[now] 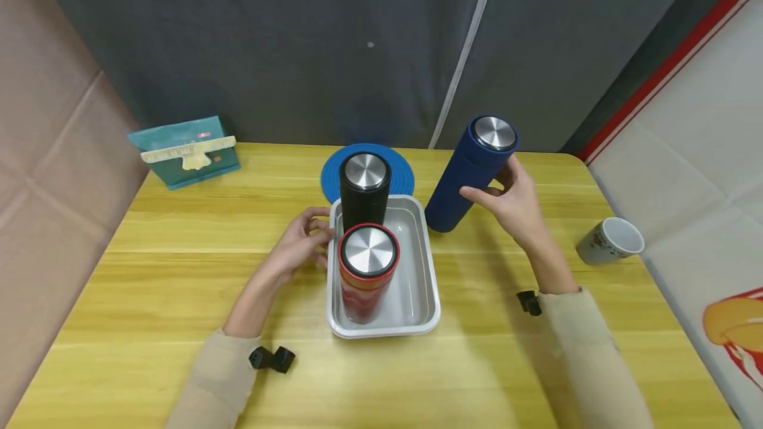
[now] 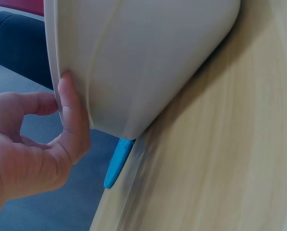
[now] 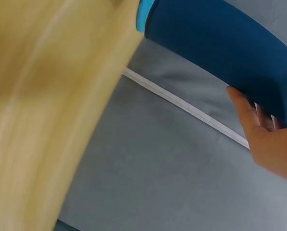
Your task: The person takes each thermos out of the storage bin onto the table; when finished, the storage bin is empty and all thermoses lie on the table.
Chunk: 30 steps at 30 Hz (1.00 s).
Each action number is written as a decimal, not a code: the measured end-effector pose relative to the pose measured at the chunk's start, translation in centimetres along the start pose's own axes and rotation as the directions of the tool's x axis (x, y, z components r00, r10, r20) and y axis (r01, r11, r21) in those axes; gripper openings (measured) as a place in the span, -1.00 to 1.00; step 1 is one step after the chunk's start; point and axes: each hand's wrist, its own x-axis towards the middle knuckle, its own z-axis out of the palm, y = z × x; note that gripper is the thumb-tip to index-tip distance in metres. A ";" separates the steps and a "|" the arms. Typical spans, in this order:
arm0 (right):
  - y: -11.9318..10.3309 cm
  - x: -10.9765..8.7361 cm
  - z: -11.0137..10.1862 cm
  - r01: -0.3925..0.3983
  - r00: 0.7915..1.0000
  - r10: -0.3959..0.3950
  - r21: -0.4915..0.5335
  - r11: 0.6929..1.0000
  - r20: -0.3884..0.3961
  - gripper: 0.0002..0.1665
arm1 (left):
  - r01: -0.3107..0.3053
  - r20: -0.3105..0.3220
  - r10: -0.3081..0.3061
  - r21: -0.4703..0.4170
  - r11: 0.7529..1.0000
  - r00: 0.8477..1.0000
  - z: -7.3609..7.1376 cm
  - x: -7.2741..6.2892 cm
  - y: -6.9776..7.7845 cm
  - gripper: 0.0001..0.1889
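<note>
My right hand (image 1: 517, 204) grips a dark blue vacuum flask (image 1: 461, 181) with a steel-topped lid, just right of a light grey tray (image 1: 414, 277). The flask leans to the right; its base is close to the tray's far right corner. In the right wrist view, fingers (image 3: 244, 110) press against the flask's side. At the tray's left edge, my left hand (image 1: 298, 247) holds the rim, with curled fingers (image 2: 72, 110) against the outer wall. A black flask (image 1: 363, 204) and a red flask (image 1: 365, 293) stand in the tray's left half, the red one nearer me.
Behind the tray lies a round blue mat (image 1: 402, 167), partly hidden. A teal packet (image 1: 197, 161) with a pale clip stands at the back left. Toward the right edge of the wooden table (image 1: 149, 303), a patterned cup (image 1: 602, 243) lies tilted. A grey curtain (image 1: 268, 51) hangs behind.
</note>
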 end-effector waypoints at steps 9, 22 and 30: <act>2.0 0.1 0.9 -0.064 0.998 0.064 0.002 0.998 0.024 -0.17 | -0.003 0.006 0.004 -0.029 1.000 1.000 0.0 0.0 -0.2 -0.50; 3.3 0.3 1.1 -0.063 0.997 0.065 -0.047 0.997 0.052 -0.14 | -0.003 0.006 0.003 -0.018 1.000 1.000 0.1 0.0 0.0 -0.53; 3.4 0.4 1.3 -0.076 0.995 0.079 -0.058 0.995 0.058 -0.14 | -0.010 0.012 0.010 -0.017 1.000 1.000 0.0 0.0 0.0 -0.53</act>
